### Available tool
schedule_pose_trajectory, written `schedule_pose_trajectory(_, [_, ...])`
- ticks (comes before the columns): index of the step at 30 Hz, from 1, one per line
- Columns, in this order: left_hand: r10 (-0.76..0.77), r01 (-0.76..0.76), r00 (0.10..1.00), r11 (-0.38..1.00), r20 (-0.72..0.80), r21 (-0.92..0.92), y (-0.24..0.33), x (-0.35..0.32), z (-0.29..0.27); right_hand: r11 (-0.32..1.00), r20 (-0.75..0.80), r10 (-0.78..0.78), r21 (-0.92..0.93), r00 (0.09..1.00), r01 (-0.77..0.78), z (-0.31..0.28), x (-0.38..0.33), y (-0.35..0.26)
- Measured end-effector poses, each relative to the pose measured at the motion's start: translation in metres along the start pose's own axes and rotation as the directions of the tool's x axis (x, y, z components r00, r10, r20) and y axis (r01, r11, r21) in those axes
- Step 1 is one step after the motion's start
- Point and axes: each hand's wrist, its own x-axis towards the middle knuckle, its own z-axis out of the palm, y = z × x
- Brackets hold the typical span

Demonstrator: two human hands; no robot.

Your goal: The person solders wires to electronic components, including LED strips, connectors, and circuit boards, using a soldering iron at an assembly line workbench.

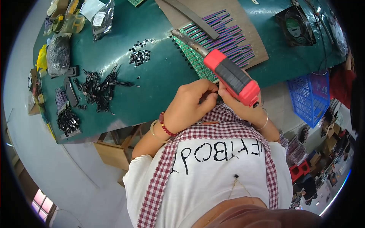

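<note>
A red and black soldering iron (232, 76) lies across my right hand (247, 112), its metal tip slanting up and left over a panel of green circuit boards (197, 62). My left hand (192, 104) is closed in a pinch close to the right fingers, at the table's near edge. Whatever sits between the left fingertips is too small and hidden to name. Rows of purple, pink and black wires (241, 40) fan out from the boards, and a grey bar (195, 19) rests across them.
Small black-and-white connectors (140, 56) are heaped on the green table (156, 87). Bundled black cables (99, 89) lie on the left, near a bag of parts (59, 51). A black fan (295, 26) stands at the far right, above a blue crate (310, 97) beside the table.
</note>
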Motion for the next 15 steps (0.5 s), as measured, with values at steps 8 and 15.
schedule_pose_trajectory(8, [-0.182,0.172,0.981,0.976,-0.067,-0.132,-0.025,-0.003,-0.003,0.95,-0.03,0.235,0.217,0.972,-0.223,-0.008,-0.027,0.013])
schedule_pose_trajectory(15, [-0.502,0.444,0.863,0.808,-0.058,-0.388,-0.052,0.016,-0.019,0.82,-0.086,0.308,0.528,0.947,-0.219,-0.033,-0.058,0.038])
